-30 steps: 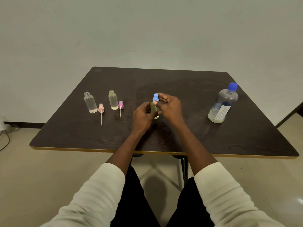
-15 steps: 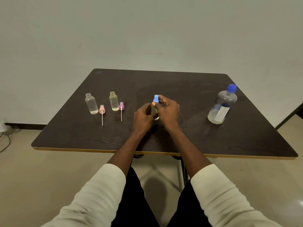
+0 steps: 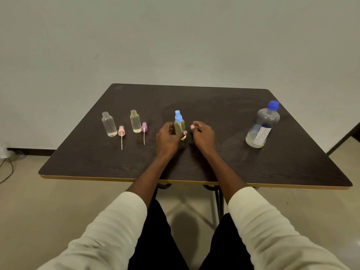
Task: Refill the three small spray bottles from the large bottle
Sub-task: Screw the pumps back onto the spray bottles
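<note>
- Head view: my left hand [image 3: 169,138] curls round the blue-capped spray bottle [image 3: 180,125], holding it upright on the table [image 3: 214,114], I judge to keep it steady while the cap is dealt with.
- My right hand [image 3: 203,135] sits just beside that bottle, fingers loosely curled, holding nothing and not touching the cap.
- The held bottle looks well filled with pale yellowish liquid, its blue sprayer on top.
- To the left stand two uncapped small bottles: the far-left bottle [image 3: 109,124] and the second bottle [image 3: 135,121], each with only a shallow layer at the bottom.
- Their sprayers lie beside them, tubes toward me: the pink sprayer [image 3: 121,133] and the purple sprayer [image 3: 144,129], likely set there to leave the necks open for pouring.
- The large bottle [image 3: 262,126] stands well apart to the right, blue cap on, partly full of clear liquid.
</note>
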Demonstrator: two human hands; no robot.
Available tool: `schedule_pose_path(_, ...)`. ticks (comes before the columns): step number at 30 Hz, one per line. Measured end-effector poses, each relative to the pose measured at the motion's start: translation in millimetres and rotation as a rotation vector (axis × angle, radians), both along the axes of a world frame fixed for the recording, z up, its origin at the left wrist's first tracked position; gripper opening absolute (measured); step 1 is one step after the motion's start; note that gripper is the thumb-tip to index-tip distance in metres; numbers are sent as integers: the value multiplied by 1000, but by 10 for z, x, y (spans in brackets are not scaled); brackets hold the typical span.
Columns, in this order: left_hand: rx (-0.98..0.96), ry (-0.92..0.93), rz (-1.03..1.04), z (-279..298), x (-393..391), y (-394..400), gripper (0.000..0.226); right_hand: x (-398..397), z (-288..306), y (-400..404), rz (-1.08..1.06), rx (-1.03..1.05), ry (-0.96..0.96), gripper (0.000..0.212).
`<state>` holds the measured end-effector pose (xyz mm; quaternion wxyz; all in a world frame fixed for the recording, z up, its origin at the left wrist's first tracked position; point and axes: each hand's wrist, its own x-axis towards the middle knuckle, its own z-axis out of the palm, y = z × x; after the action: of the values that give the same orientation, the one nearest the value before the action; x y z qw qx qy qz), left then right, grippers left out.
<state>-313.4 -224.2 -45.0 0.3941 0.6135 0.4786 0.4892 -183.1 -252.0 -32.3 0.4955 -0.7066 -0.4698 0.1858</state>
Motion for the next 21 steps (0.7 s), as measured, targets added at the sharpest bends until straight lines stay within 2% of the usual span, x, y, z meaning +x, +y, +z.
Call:
schedule_pose_path(5,-24,-68,129,96,36,270,29,20,-74,44,10,-43,-64,28)
schedule_pose_path(9,-4,-6,180,167,62,491,22,33,-109,66,24,-39,-79,28)
schedule_pose_path(13,-30,56,148,81,57,602,36,63,-149,95,32,-37,-100,28)
schedule_pose_path(21,-42,67,74,33,24,596,44,71,-159,99,42,-41,-137,28)
